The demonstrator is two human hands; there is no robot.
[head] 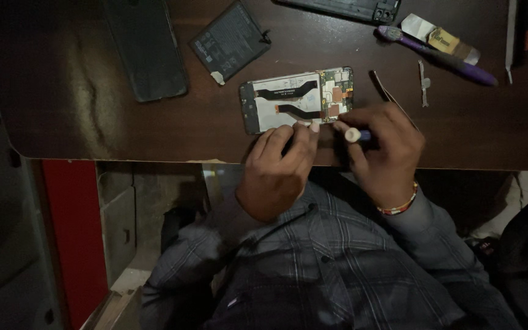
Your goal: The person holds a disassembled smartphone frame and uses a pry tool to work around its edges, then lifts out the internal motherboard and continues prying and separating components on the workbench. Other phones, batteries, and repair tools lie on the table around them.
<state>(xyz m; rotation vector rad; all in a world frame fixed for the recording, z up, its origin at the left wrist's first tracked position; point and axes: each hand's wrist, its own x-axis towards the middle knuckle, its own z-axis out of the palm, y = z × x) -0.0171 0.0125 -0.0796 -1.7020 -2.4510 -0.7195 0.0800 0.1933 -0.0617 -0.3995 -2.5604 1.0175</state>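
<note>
Bracing an opened phone point(297, 99) at the bench's point(93, 122) near edge, the left hand point(276, 168) pins it with fingertips, grasping nothing; the right hand point(383, 146) clenches a screwdriver point(357, 135) at the phone's five o'clock. A battery point(229, 41) lies at eleven o'clock.

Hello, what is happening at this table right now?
A person works on an opened phone lying on a dark wooden table. The left hand steadies its near edge, while the right hand holds a small screwdriver against it. A loose battery, a dark back cover and a purple tool lie farther back.
</note>
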